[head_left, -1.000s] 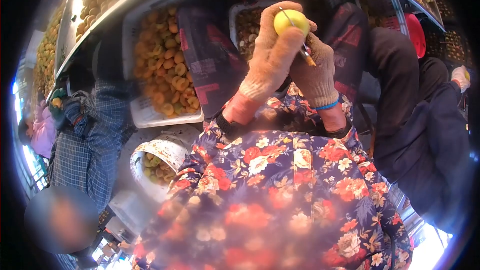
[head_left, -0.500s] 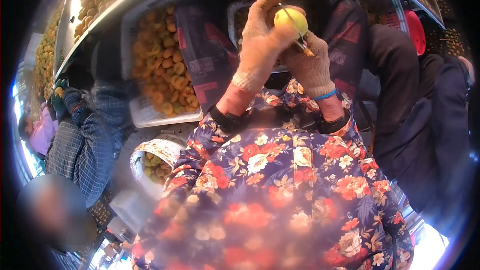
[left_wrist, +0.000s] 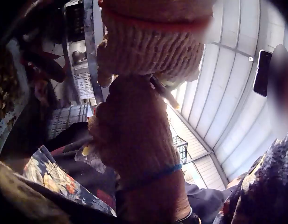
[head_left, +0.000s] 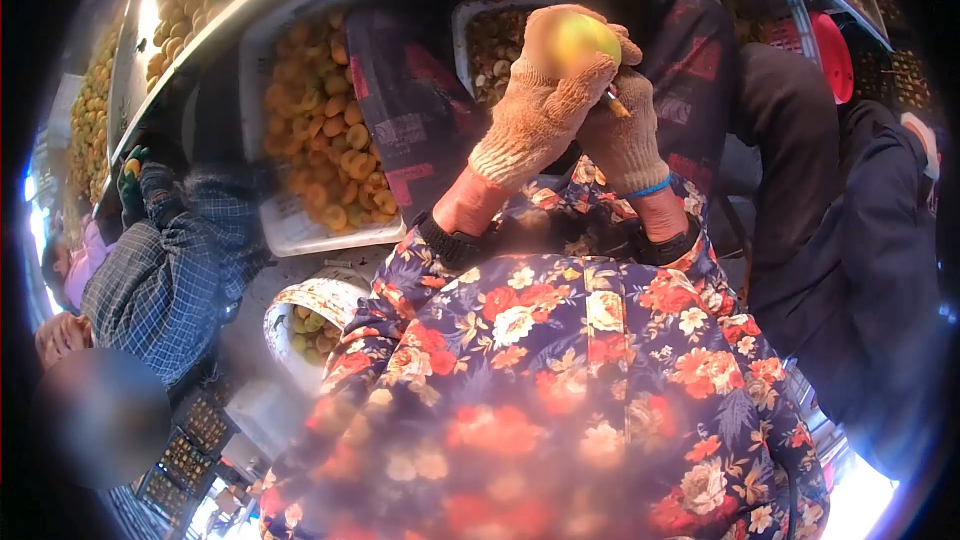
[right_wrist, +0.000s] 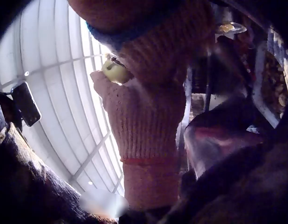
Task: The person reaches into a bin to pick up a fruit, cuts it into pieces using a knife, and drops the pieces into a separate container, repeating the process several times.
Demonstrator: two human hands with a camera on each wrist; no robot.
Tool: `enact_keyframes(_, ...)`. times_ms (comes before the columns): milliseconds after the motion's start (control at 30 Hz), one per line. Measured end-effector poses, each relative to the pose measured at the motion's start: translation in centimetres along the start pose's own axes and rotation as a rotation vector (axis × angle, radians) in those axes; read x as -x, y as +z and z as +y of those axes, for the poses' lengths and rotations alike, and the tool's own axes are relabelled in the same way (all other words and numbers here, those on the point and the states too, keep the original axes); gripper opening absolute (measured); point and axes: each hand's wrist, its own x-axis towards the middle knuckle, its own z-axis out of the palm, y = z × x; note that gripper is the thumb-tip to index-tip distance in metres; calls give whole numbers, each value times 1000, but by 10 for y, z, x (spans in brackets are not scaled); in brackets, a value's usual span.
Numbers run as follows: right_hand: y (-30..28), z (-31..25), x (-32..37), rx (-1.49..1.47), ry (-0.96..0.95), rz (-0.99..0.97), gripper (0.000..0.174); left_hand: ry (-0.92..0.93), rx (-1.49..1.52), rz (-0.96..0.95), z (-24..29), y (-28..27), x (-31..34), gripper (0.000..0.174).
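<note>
In the head view my gloved left hand (head_left: 545, 105) curls round a round yellow-green fruit (head_left: 590, 40), its fingers over the far side. My gloved right hand (head_left: 625, 140), a blue band at its wrist, is pressed close against the left hand below the fruit. From the right hand sticks the brownish handle end of a slim knife (head_left: 618, 104); its blade is hidden. This handle (left_wrist: 167, 95) also shows between both gloves in the left wrist view. In the right wrist view the fruit (right_wrist: 115, 72) peeks out above the left hand, with a dark slit across it.
A white crate (head_left: 330, 240) of orange fruit halves stands at left, above a white bucket (head_left: 280, 330) with fruit pieces. Another crate (head_left: 465, 35) sits between the knees. A metal-edged table (head_left: 240, 25) runs along the top. People sit close on both sides.
The left hand first loosened, its index finger lifting, and then folded back round the fruit. The blade seen across the fruit earlier is hidden now. The right hand keeps nearly the same place.
</note>
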Motion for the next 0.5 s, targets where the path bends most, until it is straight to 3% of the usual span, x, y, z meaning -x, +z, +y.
enact_keyframes(67, -1, -2, 1, 38, 1, -31, 19, 11, 1, 8, 2, -1, 1, 44)
enact_keyframes(133, -3, -3, -1, -46, -47, -25, 18, -42, -365, 50, 9, -5, 3, 49)
enact_keyframes(200, -1, 3, 1, -134, -97, -22, 18, -32, -460, 46, 6, -6, 0, 52)
enact_keyframes(267, 6, 14, 3, -404, 105, -63, 19, -15, -558, 44, 8, -8, 0, 55)
enact_keyframes(300, 5, 10, 4, -597, 53, -51, 19, -40, -543, 35, 11, -9, 1, 55)
enact_keyframes(333, 6, 11, 3, -596, 54, -48, 19, -68, -527, 23, 12, -9, 1, 55)
enact_keyframes(367, 7, 12, 1, -478, 58, -41, 19, -66, -525, 18, 12, -8, 1, 55)
enact_keyframes(433, 6, 10, 0, -183, 127, -46, 21, -152, -66, 73, 13, -7, 2, 52)
enact_keyframes(500, 0, -2, -4, -178, 191, -73, 21, -198, -36, 71, 8, -11, 1, 50)
